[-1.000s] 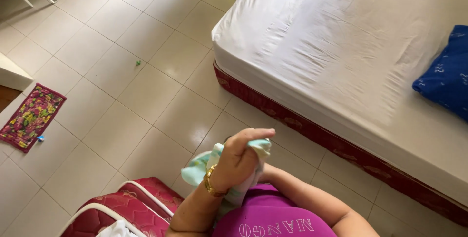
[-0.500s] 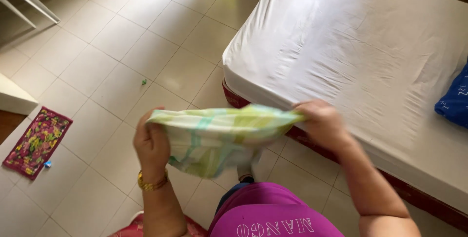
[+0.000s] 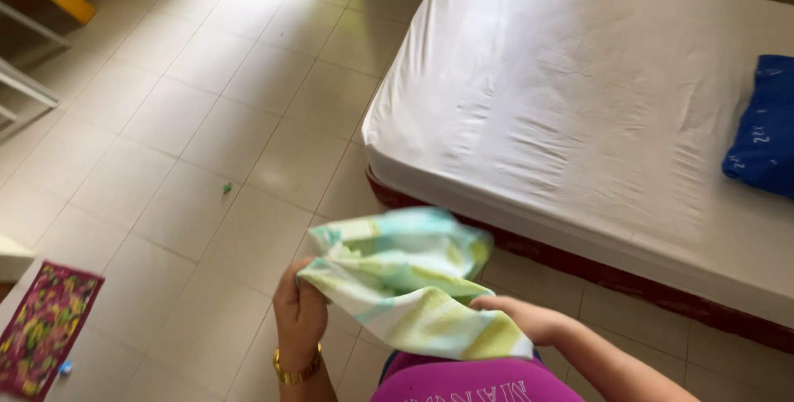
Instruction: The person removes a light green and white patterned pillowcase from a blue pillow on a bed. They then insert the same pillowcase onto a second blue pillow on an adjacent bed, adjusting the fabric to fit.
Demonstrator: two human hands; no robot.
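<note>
Open tiled floor [image 3: 207,121] lies leftward; the mattress [image 3: 579,104] blocks the right, just beyond the cloth [image 3: 405,286].

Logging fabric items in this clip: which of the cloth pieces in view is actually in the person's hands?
The pale green, yellow and white patterned cloth, gripped by the left hand and right hand. The blue pillow lies on the bed; the small red patterned mat lies on the floor.

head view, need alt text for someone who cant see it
Seen from above, a person's two hands, left hand and right hand, hold a crumpled green, white and yellow cloth over a tiled floor. Beside them stands a bed with a white sheet and a blue pillow.
</note>
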